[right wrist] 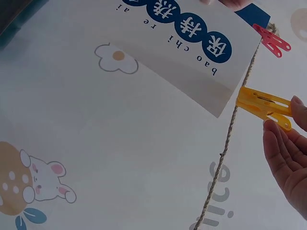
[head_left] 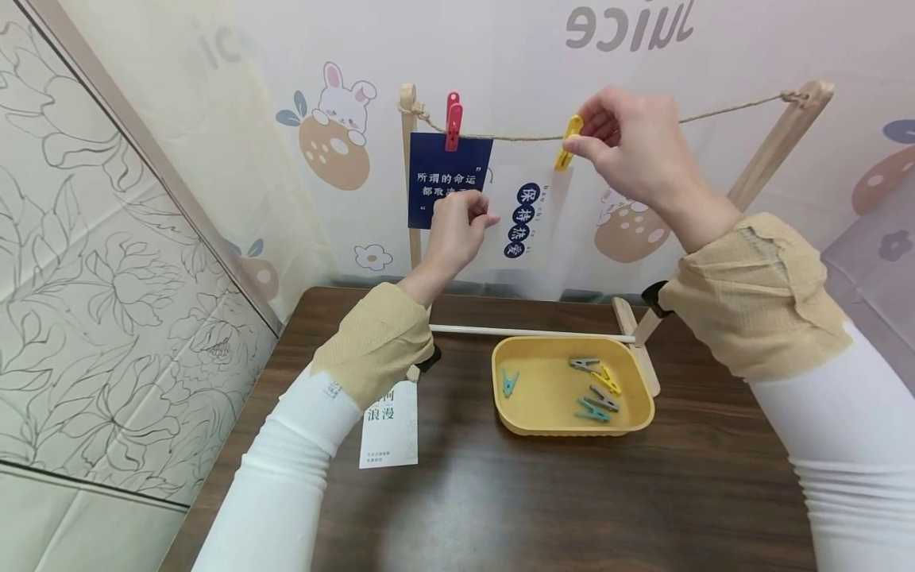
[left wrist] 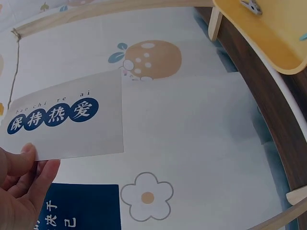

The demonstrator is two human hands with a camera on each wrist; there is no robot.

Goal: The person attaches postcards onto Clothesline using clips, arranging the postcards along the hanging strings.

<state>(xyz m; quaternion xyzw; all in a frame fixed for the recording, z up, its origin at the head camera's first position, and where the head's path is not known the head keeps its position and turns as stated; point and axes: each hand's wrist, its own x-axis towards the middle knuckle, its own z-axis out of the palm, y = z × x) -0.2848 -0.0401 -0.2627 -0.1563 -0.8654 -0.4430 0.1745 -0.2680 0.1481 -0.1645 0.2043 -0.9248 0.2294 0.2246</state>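
A white card (head_left: 532, 214) with blue round characters hangs under the twine line (head_left: 515, 137) of a wooden rack. My left hand (head_left: 480, 219) pinches the card's lower left edge; in the left wrist view the left hand (left wrist: 32, 157) grips the white card (left wrist: 67, 122) by its corner. My right hand (head_left: 582, 140) pinches the tail of a yellow clothespin (head_left: 569, 143) at the twine, over the card's top right corner. In the right wrist view the right hand (right wrist: 288, 123) holds the yellow clothespin (right wrist: 263, 105), whose jaws meet the twine (right wrist: 229, 143) and the white card (right wrist: 192, 52).
A red clothespin (head_left: 453, 119) holds a dark blue card (head_left: 446, 179) on the line at the left. On the brown table a yellow tray (head_left: 557, 425) holds several clothespins. Another white card (head_left: 389, 425) lies flat near my left sleeve. The rack's posts (head_left: 775, 147) stand at both ends.
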